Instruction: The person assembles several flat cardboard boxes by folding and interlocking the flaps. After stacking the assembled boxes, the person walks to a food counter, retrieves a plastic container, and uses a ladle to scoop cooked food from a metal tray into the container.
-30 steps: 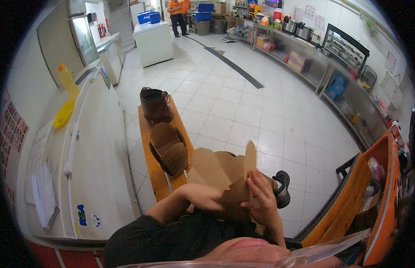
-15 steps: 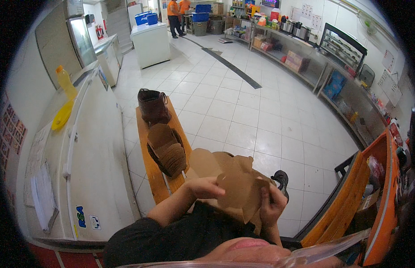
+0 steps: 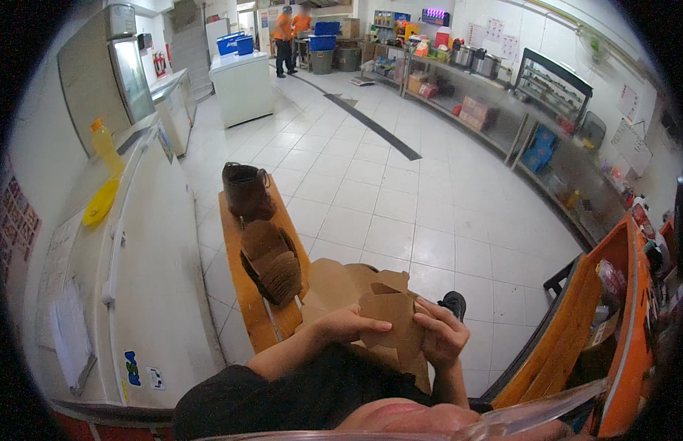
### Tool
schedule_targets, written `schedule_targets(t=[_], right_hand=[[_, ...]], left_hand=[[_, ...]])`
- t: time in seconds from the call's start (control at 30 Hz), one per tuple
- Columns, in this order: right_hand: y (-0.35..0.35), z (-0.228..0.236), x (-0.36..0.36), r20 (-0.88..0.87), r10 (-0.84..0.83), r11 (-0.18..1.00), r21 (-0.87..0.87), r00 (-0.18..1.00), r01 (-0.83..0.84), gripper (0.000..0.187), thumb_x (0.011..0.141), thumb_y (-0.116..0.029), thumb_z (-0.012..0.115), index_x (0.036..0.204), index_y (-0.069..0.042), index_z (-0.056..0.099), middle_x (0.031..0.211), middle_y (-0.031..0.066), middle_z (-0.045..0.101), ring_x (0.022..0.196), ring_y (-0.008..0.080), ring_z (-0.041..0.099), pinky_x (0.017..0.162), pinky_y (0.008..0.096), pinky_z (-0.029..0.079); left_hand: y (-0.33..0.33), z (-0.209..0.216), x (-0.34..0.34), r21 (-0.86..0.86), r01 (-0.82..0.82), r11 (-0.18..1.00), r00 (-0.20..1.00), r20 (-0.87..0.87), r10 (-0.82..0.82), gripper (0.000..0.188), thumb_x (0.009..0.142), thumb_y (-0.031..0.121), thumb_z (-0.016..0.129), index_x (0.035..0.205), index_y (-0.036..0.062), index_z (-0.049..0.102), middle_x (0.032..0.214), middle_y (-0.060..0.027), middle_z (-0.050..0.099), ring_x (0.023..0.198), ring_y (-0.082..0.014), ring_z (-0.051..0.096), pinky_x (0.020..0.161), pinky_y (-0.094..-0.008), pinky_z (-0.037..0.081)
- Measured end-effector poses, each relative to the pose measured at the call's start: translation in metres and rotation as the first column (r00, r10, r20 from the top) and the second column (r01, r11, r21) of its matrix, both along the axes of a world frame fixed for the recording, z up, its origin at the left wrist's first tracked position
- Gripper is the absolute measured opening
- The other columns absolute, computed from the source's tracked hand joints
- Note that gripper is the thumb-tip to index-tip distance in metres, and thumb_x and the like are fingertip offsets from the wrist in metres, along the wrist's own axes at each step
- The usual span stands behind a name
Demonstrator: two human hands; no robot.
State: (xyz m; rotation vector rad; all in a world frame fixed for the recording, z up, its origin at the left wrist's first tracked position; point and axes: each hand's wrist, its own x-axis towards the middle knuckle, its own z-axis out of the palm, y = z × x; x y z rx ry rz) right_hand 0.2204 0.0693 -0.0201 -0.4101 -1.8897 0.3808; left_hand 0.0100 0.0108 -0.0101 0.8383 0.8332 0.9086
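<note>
1. The person holds a flat brown die-cut cardboard box blank (image 3: 389,312) in front of the body, above the lap, with both hands.
2. The left hand (image 3: 349,323) has its grip closed on the left edge of the blank; the fingers lie over the top face and the thumb seems to be below, but I cannot see it well.
3. The right hand (image 3: 441,334) has its grip closed on the right edge, with the fingers curled around one flap.
4. Below the blank more of the same brown cardboard sheets (image 3: 334,283) lie spread over the lap.
5. To the left stands a long orange wooden table (image 3: 242,294). It carries a stack of brown folded cardboard pieces (image 3: 272,261) and, further away, a dark brown handbag (image 3: 246,191).
6. At the far left stands a white chest freezer (image 3: 150,257), with a yellow bottle (image 3: 105,143) on its top.
7. I judge the blank to be light and thin. It looks stiff along the flat panels but will bend easily at the creases.
8. It is not fragile, yet a hard pinch could crush a flap, so it is better to hold it at the panel edges near the fold lines.
</note>
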Motion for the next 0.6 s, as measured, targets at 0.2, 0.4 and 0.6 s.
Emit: schedule_targets(t=[0.2, 0.4, 0.6], right_hand=[[-0.014, 0.008, -0.009, 0.131, -0.001, 0.991, -0.133, 0.991, 0.018, 0.018, 0.085, -0.001, 0.053, 0.096, -0.001, 0.068, 0.113, 0.0243, 0.062, 0.105, 0.0337, 0.062, 0.089, 0.0357, 0.05], [-0.023, 0.009, 0.008, -0.262, 0.299, 0.682, -0.614, 0.918, -0.398, 0.034, 0.08, 0.0, 0.066, 0.114, -0.002, 0.063, 0.129, 0.0238, 0.051, 0.123, 0.0322, 0.048, 0.1, 0.0392, 0.041], [-0.014, 0.012, 0.02, -0.012, 0.194, 0.831, -0.529, 0.981, -0.171, 0.044, 0.075, 0.004, 0.07, 0.118, -0.005, 0.061, 0.129, 0.0226, 0.051, 0.126, 0.0317, 0.045, 0.102, 0.0423, 0.04]], left_hand=[[-0.001, 0.015, -0.008, 0.041, -0.042, 0.998, 0.994, -0.1, 0.046, 0.046, 0.086, 0.015, 0.067, 0.125, 0.0014, 0.049, 0.115, -0.0078, 0.058, 0.104, -0.0168, 0.055, 0.086, -0.0305, 0.047], [0.004, 0.0, -0.033, 0.515, 0.341, 0.787, 0.937, -0.258, -0.237, 0.046, 0.091, 0.014, 0.06, 0.13, -0.0009, 0.041, 0.124, -0.0111, 0.054, 0.11, -0.0176, 0.051, 0.091, -0.0303, 0.043], [0.017, 0.023, -0.017, 0.547, 0.419, 0.725, 0.894, -0.108, -0.435, 0.054, 0.092, 0.019, 0.056, 0.138, 0.0006, 0.033, 0.133, -0.0139, 0.047, 0.121, -0.0211, 0.045, 0.099, -0.0317, 0.038]])
